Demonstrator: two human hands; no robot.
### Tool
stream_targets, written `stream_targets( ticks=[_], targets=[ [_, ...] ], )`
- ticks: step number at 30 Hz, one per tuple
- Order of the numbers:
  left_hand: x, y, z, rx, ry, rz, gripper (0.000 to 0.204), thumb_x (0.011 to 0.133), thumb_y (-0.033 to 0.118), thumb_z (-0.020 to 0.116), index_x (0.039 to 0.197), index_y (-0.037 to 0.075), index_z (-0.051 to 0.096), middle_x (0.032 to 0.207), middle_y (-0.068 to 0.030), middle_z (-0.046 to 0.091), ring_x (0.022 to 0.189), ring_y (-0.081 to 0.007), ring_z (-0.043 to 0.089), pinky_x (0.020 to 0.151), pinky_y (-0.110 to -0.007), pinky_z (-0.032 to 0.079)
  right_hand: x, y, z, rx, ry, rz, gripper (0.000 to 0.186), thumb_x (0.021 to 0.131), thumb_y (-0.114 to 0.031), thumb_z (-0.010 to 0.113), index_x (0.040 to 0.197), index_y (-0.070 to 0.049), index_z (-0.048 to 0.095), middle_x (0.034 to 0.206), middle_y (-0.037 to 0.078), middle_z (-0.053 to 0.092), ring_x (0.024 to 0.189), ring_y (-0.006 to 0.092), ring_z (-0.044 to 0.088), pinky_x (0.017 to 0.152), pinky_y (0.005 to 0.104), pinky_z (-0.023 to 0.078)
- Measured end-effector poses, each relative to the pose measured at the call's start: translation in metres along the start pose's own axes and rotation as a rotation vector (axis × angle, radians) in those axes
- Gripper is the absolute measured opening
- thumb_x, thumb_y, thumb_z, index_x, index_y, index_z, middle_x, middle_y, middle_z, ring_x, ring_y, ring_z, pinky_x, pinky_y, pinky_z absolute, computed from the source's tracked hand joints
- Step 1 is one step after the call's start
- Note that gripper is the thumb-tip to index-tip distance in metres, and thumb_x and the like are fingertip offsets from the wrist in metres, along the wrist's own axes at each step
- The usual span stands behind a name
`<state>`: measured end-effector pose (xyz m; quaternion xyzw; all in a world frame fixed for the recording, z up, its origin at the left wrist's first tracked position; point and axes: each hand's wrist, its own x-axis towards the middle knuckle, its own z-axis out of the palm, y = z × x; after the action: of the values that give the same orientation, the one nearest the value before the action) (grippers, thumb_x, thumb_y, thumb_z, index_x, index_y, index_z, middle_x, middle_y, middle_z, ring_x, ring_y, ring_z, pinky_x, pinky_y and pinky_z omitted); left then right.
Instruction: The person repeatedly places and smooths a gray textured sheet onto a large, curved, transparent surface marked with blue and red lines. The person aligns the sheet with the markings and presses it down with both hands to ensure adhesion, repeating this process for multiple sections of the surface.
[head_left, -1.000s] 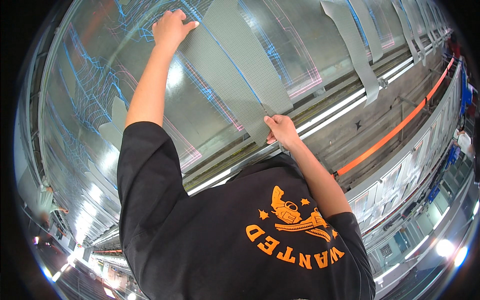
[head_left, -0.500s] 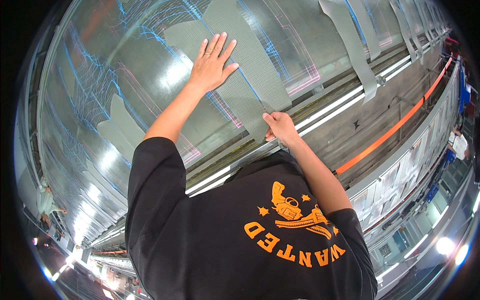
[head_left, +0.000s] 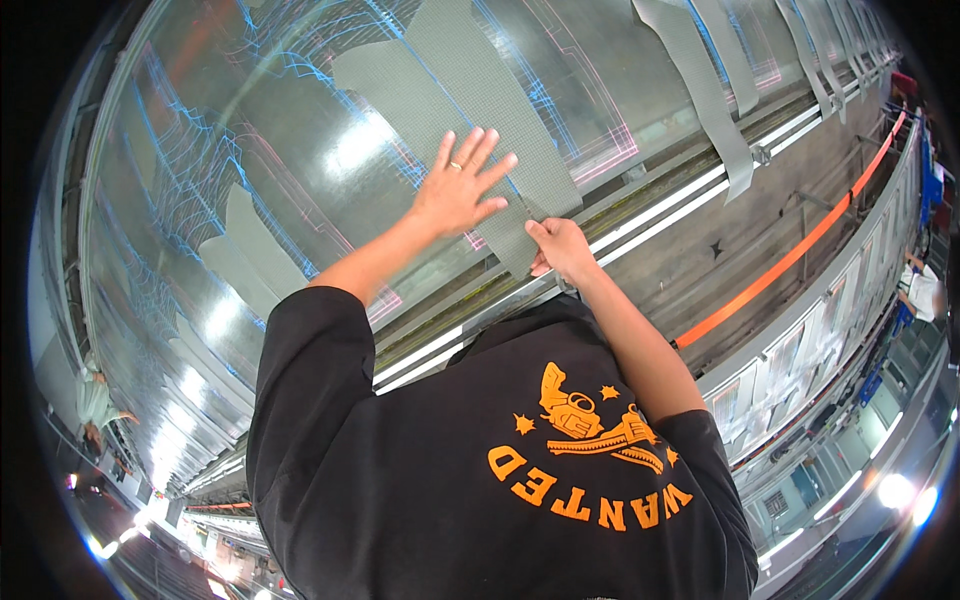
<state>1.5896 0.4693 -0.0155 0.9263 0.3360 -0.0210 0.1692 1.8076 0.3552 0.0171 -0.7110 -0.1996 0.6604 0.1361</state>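
Note:
My left hand (head_left: 453, 193) is spread open over the lower part of a grey textured sheet (head_left: 430, 80), its fingers pointing up and right. The sheet lies on a long glossy metal surface (head_left: 280, 120) marked with blue and pink lines, and a straight blue line runs down it. My right hand (head_left: 556, 247) pinches the sheet's lower end at the near edge of the surface, where a small dark part at the line's end is too small to make out.
More grey pieces (head_left: 700, 90) lie along the surface and overhang its edge. A metal rail (head_left: 660, 208) runs beside it, with an orange band (head_left: 770, 280) beyond. Other people (head_left: 920, 290) (head_left: 100, 410) are at the far right and far left.
My left hand has come down the sheet from its top toward my right hand, its fingers spreading out. My right hand keeps its pinch and has shifted slightly upward.

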Motion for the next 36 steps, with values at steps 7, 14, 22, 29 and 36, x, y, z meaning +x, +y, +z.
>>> stream_targets(
  ticks=[7, 14, 22, 29, 36],
  targets=[
    [-0.044, 0.066, 0.038, -0.177, 0.019, 0.106, 0.066, 0.106, 0.058, 0.044, 0.165, 0.03, 0.034, 0.174, -0.0104, 0.021, 0.161, -0.0338, 0.013, 0.128, -0.063, 0.006, -0.035, -0.003, -0.007, -0.733, 0.322, -0.661, 0.018, 0.098, -0.019, 0.066, 0.098, -0.001, 0.068, 0.086, 0.018, 0.071, 0.084, 0.0347, 0.07, 0.075, 0.0451, 0.058],
    [-0.066, 0.082, 0.036, -0.124, -0.049, 0.081, 0.067, 0.109, 0.05, 0.036, 0.167, 0.018, 0.028, 0.174, -0.0084, 0.022, 0.162, -0.031, 0.013, 0.131, -0.055, 0.006, -0.009, 0.022, 0.0, -1.089, 0.027, -0.99, 0.026, 0.096, -0.026, 0.067, 0.108, -0.003, 0.071, 0.099, 0.013, 0.073, 0.097, 0.0333, 0.068, 0.096, 0.0454, 0.051],
    [-0.005, 0.013, 0.002, -0.041, 0.198, -0.358, 0.078, 0.107, 0.062, 0.034, 0.165, 0.011, 0.03, 0.172, -0.0156, 0.026, 0.16, -0.0317, 0.019, 0.13, -0.054, 0.009, -0.01, 0.024, -0.007, -1.183, -0.022, -0.858, 0.032, 0.098, -0.032, 0.066, 0.114, -0.004, 0.072, 0.109, 0.016, 0.073, 0.112, 0.0328, 0.066, 0.11, 0.0469, 0.044],
    [0.056, -0.128, -0.025, 0.075, 0.341, -0.74, 0.084, 0.106, 0.068, 0.031, 0.168, 0.013, 0.019, 0.176, -0.0134, 0.014, 0.163, -0.0308, 0.009, 0.13, -0.055, 0.003, -0.061, -0.003, -0.035, -0.825, -0.015, -0.826, 0.026, 0.099, -0.018, 0.068, 0.115, 0.003, 0.07, 0.113, 0.02, 0.074, 0.109, 0.0383, 0.069, 0.096, 0.0438, 0.055],
    [0.058, -0.154, -0.033, 0.154, 0.336, -0.98, 0.091, 0.105, 0.067, 0.035, 0.167, 0.003, 0.017, 0.175, -0.02, 0.012, 0.163, -0.0339, 0.007, 0.13, -0.053, 0.002, -0.087, 0.001, -0.081, -0.591, 0.184, -0.642, 0.031, 0.101, -0.022, 0.064, 0.117, 0.003, 0.071, 0.107, 0.023, 0.075, 0.1, 0.0387, 0.072, 0.089, 0.0433, 0.057]
  ],
)
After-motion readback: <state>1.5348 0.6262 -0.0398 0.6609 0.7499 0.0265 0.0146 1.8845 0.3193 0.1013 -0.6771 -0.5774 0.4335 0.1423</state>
